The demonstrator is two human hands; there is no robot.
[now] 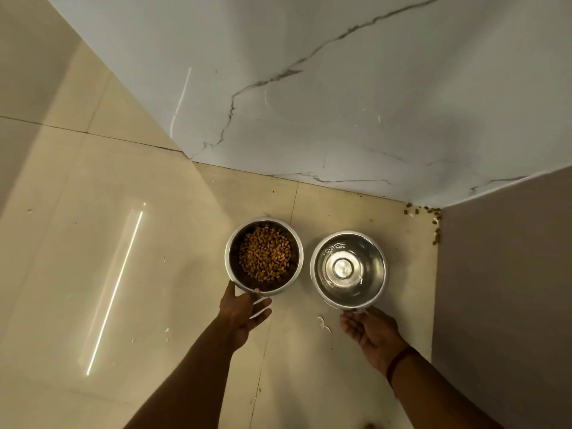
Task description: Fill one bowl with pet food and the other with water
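Two steel bowls stand side by side on the tiled floor near a wall corner. The left bowl (pixel 232 243) is heaped with brown pet food kibble (pixel 265 253). The right bowl (pixel 318 252) holds clear water that reflects light. My left hand (pixel 243 311) grips the food bowl's near rim, with the thumb against its side and the fingers under the edge. My right hand (pixel 370 331) lies palm up just below the water bowl, its fingertips loosely apart and touching the near rim.
A white marble wall (pixel 340 88) runs behind the bowls, and a plain grey wall (pixel 501 274) closes the right side. Spilled kibble (pixel 435 226) lies in the corner. Small white scraps (pixel 322 323) dot the beige floor tiles (pixel 108 243).
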